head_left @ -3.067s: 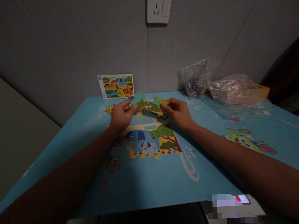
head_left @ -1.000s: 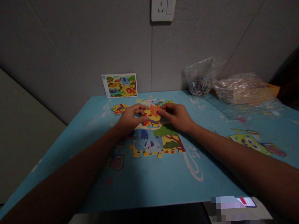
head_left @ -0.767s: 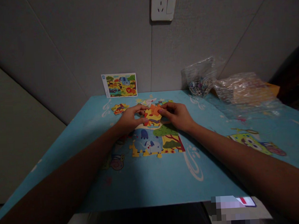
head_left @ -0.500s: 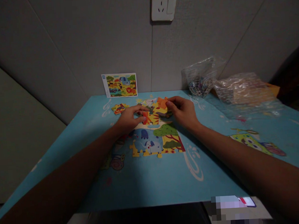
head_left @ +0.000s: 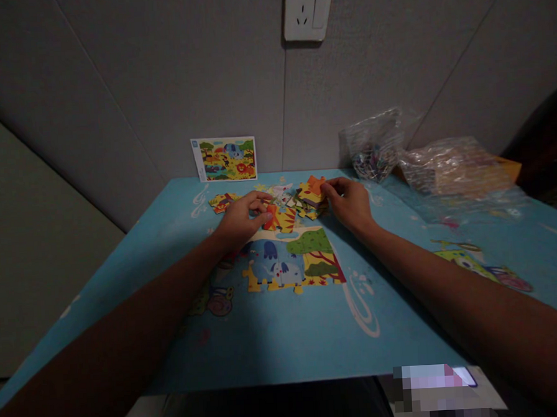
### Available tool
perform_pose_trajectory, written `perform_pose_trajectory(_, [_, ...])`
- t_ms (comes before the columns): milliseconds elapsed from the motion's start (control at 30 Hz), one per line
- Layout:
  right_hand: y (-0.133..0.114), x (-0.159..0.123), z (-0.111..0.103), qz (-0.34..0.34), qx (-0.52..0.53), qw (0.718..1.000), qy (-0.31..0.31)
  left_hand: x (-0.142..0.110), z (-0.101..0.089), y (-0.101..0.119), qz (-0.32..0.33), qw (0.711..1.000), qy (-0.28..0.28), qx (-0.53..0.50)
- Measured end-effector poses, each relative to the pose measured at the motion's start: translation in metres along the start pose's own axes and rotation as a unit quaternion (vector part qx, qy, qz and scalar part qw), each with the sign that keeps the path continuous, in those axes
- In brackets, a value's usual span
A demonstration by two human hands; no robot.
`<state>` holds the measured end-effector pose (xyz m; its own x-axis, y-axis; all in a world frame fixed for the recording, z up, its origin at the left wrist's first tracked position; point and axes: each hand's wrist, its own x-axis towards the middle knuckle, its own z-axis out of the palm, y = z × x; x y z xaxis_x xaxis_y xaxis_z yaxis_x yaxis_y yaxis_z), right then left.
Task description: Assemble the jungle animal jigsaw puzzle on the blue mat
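Observation:
Between the thumb and fingers of my left hand (head_left: 244,218) is an orange-and-yellow striped puzzle piece (head_left: 283,218), just behind the joined part of the jigsaw. My right hand (head_left: 349,200) pinches the edge of an orange-and-yellow puzzle piece (head_left: 313,189) over a small pile of loose puzzle pieces (head_left: 310,212). In front of both hands, the joined jigsaw section (head_left: 281,264) lies flat and shows blue elephants and a green tree. More puzzle pieces (head_left: 222,202) lie beyond my left hand, partly hidden by it.
A picture card (head_left: 229,159) leans on the wall at the back. Toward the back right are a clear bag (head_left: 375,157) with small items in it and a crumpled plastic wrapper (head_left: 449,168). A blue patterned cloth (head_left: 314,350) covers the table. A socket (head_left: 309,14) is on the wall.
My right hand has shifted a little to the right with its piece, and more of the loose pile shows. My left hand stays nearly still, holding the striped piece.

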<state>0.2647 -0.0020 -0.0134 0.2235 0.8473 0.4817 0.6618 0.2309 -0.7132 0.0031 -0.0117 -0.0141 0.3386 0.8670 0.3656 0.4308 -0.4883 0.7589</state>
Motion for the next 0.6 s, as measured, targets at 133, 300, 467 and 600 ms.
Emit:
perform_pose_trajectory(133, [-0.005, -0.002, -0.001, -0.004, 0.021, 1.000, 0.006, 0.001, 0.000, -0.001, 0.013, 0.999, 0.049, 0.007])
perform_pose_trajectory(300, [-0.010, -0.005, -0.003, -0.023, 0.046, 0.999, 0.000, 0.002, -0.008, 0.003, 0.053, 0.987, 0.110, 0.102])
perform_pose_trajectory(467, [-0.014, -0.007, -0.005, -0.037, 0.054, 0.998, -0.023, 0.003, -0.010, 0.004, 0.009, 0.984, 0.108, 0.141])
perform_pose_trajectory(600, [-0.015, -0.007, -0.005, -0.035, 0.052, 0.998, -0.029, 0.003, -0.008, 0.003, -0.004, 0.985, 0.104, 0.141])
